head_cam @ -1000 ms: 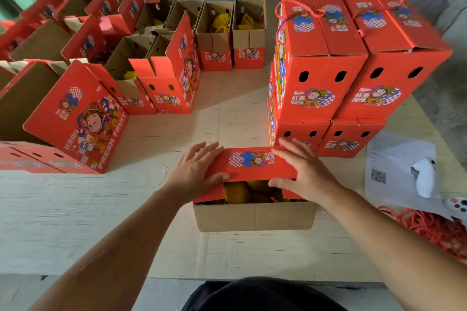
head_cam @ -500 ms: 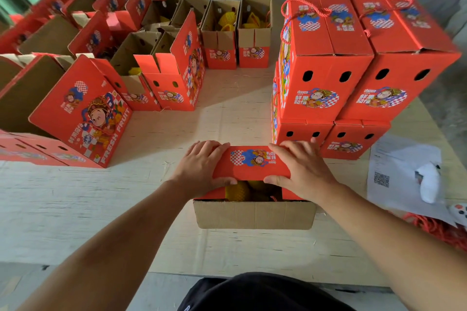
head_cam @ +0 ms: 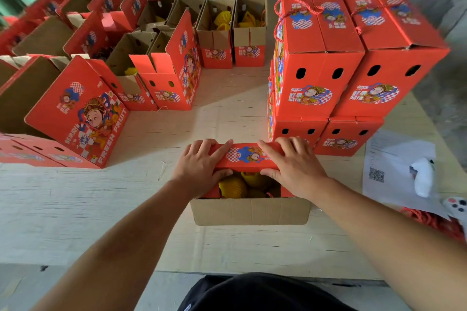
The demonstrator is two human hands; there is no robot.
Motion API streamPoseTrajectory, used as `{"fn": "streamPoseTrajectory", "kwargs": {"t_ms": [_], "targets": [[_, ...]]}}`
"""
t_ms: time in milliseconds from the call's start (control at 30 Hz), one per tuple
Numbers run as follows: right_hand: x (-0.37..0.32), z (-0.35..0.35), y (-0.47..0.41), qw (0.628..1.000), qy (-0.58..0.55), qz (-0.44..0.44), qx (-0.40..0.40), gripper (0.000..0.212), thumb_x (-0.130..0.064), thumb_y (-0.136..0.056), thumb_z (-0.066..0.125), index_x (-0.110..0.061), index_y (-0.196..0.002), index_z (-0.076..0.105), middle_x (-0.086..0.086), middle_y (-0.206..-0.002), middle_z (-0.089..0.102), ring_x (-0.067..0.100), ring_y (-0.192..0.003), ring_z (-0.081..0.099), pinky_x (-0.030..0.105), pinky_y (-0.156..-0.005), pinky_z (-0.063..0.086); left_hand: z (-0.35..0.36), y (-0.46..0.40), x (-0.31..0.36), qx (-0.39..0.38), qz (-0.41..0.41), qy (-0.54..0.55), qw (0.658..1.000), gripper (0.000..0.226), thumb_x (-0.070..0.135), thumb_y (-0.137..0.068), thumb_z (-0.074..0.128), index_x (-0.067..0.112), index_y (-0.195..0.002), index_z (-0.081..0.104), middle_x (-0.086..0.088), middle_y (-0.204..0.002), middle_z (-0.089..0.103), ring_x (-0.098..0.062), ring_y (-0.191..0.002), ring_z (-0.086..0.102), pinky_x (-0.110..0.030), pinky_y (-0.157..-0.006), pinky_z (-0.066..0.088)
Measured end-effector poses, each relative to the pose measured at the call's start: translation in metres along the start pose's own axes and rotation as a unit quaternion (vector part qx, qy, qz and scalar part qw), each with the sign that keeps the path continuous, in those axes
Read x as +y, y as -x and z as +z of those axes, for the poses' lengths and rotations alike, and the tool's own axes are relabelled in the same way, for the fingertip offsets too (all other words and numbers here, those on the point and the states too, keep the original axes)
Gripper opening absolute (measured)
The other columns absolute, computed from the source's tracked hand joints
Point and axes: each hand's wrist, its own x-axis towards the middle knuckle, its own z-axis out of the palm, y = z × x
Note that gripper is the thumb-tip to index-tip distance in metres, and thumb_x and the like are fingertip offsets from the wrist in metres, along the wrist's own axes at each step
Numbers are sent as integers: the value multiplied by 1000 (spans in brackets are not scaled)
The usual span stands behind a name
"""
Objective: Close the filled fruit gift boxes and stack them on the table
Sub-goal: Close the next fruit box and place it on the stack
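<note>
An open red gift box (head_cam: 250,211) stands in front of me on the table, its brown near flap toward me. Yellow netted fruit (head_cam: 233,185) shows inside. My left hand (head_cam: 199,166) grips the left end of the box's far red flap (head_cam: 249,158), fingers on top and thumb under its edge. My right hand (head_cam: 294,165) grips the right end of the same flap in the same way. The flap lies partly folded over the opening. A stack of closed red boxes (head_cam: 321,58) stands just behind, two levels high.
Several open red boxes (head_cam: 171,68) crowd the left and back of the table, some with fruit (head_cam: 223,20) inside. At the right lie a sheet of paper (head_cam: 394,171), a white handheld tool (head_cam: 423,177) and red cord (head_cam: 437,222). The table edge (head_cam: 227,269) runs close to me.
Both hands have pushed the far flap slightly away from me, so more of the fruit shows. The camera has shifted a little.
</note>
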Motion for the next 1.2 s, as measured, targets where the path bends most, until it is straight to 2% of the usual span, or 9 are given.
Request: {"fn": "streamPoseTrajectory", "kwargs": {"t_ms": [300,500,633,700,767,867,1033,1133,1200], "targets": [[-4,-4,0,1000,8,-6,3,78,-69,-94,50,-31,-160,33,18,-134,55,43,-118,50,57,-102,46,-4,-1,5,-23,-12,-17,1000,74,78,-96,18,47,-163,6,-4,-150,41,-32,-134,43,-50,-110,43],[4,-1,-1,994,-48,-13,-98,75,-72,-96,14,-41,-162,-6,9,-161,20,36,-146,16,59,-123,12,-1,-1,10,-49,-29,58,997,74,80,-97,8,47,-163,6,0,-162,30,-31,-151,19,-55,-127,7],[1,1,9,980,-186,71,29,60,-55,-102,37,-34,-159,36,10,-159,32,37,-141,27,60,-115,31,0,-8,16,-48,-109,111,987,83,86,-89,3,46,-161,16,8,-154,37,-23,-145,24,-48,-120,21],[-7,8,20,927,-319,179,77,70,-44,-97,65,-26,-158,37,16,-158,28,34,-144,25,54,-118,30,3,-9,19,-50,-114,88,988,86,88,-87,3,45,-160,14,8,-154,36,-22,-145,25,-48,-119,23],[-13,11,34,827,-466,308,62,91,-43,-90,76,-26,-162,23,14,-157,24,22,-142,27,41,-115,29,6,-9,18,-51,-110,73,990,88,89,-86,1,45,-161,13,8,-154,36,-22,-145,26,-48,-118,24],[-19,6,55,690,-572,439,-64,106,-79,-76,66,-28,-157,20,4,-147,43,19,-121,50,43,-98,41,8,-6,13,-40,-93,67,993,89,90,-87,7,42,-162,14,6,-155,36,-24,-144,26,-50,-116,26],[-6,-22,75,594,-602,445,-295,75,-88,-81,51,-40,-137,39,-6,-124,57,23,-107,64,44,-70,59,4,-6,4,-56,-53,75,994,104,97,-78,23,37,-163,15,3,-154,36,-27,-142,29,-51,-117,27],[0,-32,74,555,-658,441,-254,43,-67,-93,60,-36,-122,54,0,-120,65,25,-108,67,51,-95,56,-2,-14,8,-49,-46,21,998,104,95,-78,25,33,-161,27,0,-150,45,-30,-135,43,-51,-112,35],[3,-39,72,519,-714,433,-181,15,-35,-104,53,-27,-116,57,13,-104,69,25,-83,71,43,-73,58,-6,-17,9,-28,-26,-20,999,105,93,-80,18,24,-156,40,-6,-143,55,-35,-124,57,-51,-105,44]]}}
